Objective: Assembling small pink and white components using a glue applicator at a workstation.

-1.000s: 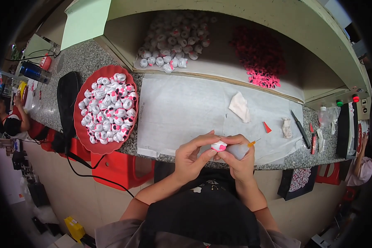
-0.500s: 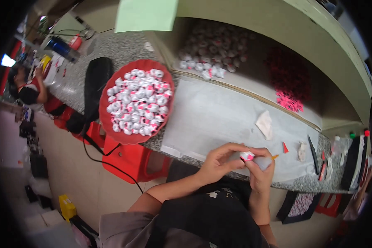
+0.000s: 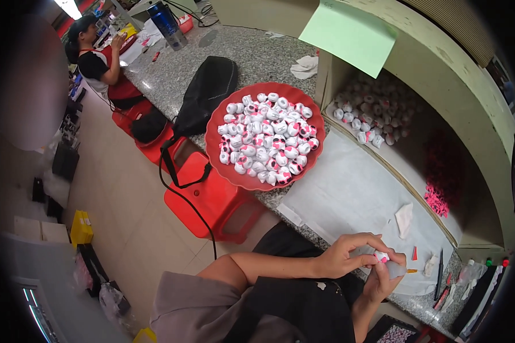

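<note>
Both hands meet above the front edge of the workbench. A small white figure with pink patches is pinched between the fingertips of my left hand, and the right fingers touch it too. My right hand also has a translucent, rounded squeeze bottle against its palm, with a yellow tip sticking out to the right. To the left, a red scalloped bowl is heaped with similar white and pink pieces. Under the hands, white paper covers the bench.
A shelf cubby holds more white pieces and pink pieces. A crumpled tissue, a red cone-shaped cap and a dark pen lie rightward. Black bag, red stool and a seated co-worker are at left.
My view has swung left, so the bowl, shelf and hands appear farther right. The hands stay together on the small figure, with the bottle still in the right one.
</note>
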Demonstrator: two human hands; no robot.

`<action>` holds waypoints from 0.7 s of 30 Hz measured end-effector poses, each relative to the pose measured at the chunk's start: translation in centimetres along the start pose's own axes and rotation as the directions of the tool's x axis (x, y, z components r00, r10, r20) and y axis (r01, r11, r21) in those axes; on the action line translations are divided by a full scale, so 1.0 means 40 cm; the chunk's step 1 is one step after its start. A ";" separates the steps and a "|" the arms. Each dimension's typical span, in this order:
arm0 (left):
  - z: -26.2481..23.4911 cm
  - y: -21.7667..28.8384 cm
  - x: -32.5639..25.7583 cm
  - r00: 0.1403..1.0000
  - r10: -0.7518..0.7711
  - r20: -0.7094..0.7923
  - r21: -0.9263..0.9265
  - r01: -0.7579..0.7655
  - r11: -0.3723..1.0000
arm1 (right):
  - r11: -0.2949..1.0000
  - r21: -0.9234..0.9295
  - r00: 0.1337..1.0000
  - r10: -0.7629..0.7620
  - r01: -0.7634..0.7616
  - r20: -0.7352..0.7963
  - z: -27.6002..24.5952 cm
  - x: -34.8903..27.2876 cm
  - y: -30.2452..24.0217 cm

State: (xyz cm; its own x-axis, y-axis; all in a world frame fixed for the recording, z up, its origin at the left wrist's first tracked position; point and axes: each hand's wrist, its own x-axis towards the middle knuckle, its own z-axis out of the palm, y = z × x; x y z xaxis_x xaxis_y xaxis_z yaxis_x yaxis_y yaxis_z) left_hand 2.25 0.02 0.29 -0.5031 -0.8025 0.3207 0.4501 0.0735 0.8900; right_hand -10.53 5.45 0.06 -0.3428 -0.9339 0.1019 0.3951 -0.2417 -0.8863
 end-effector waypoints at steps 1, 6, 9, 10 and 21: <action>-0.005 0.004 0.000 1.000 0.008 0.002 0.036 -0.008 0.999 | 1.000 0.002 1.000 0.001 -0.001 0.013 0.001 0.004 0.002; -0.095 0.088 -0.005 0.983 0.147 -0.106 0.449 -0.084 0.889 | 0.969 -0.119 0.970 0.228 -0.217 0.088 0.046 0.027 -0.024; -0.255 0.197 -0.020 0.843 0.420 -0.337 0.822 0.046 0.568 | 0.966 -0.234 0.988 0.131 -0.108 0.086 -0.001 0.026 -0.027; -0.328 0.229 -0.028 0.812 0.514 -0.277 0.943 0.128 0.306 | 0.951 -0.305 0.993 0.074 -0.043 0.091 -0.028 0.026 -0.020; -0.173 0.159 0.280 0.953 0.291 0.084 0.948 -0.166 0.272 | 0.963 -0.269 0.986 0.054 -0.011 0.155 -0.096 0.032 0.006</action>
State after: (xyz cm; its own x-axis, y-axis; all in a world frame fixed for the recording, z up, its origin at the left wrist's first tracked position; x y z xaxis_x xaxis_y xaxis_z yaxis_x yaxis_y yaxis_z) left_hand 4.59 -12.57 7.31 -0.4103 -0.6938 0.5918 -0.4935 0.7147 0.4957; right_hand -14.15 5.22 -1.78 -0.1850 -0.9751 0.1225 0.1553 -0.1521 -0.9761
